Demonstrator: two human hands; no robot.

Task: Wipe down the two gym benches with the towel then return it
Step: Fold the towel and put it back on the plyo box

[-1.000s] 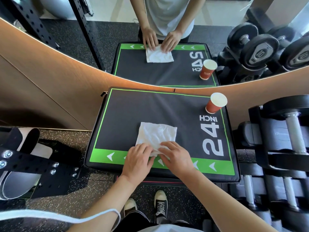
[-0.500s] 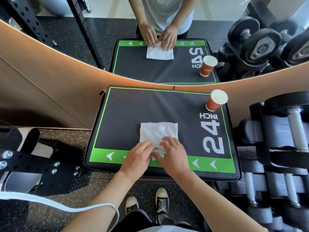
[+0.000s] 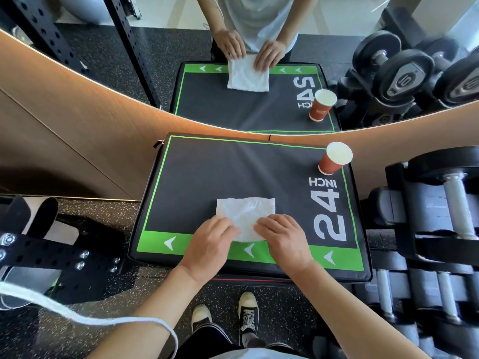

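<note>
Towel (image 3: 246,216), white and crumpled, was laid flat on the black, green-bordered tabletop (image 3: 207,177) slightly below the centre of the frame, its near edge reaching the green strip with white arrows. Both hands were placed on its near part, backs turned up and forearms extended from the bottom of the frame. The left hand (image 3: 210,244) was set on the towel's lower left corner, its fingers curled down onto the cloth; the right hand (image 3: 283,238) was set on the lower right corner in the same manner. Whether the cloth was pinched or only pressed could not be told, since the fingertips were hidden beneath the knuckles. A red paper cup (image 3: 334,159) was stood upright at the tabletop's upper right corner, well apart from the towel. Dumbbells (image 3: 440,216) were racked along the right edge of the frame. Across the upper part, the scene was doubled in a mirror (image 3: 77,47).
</note>
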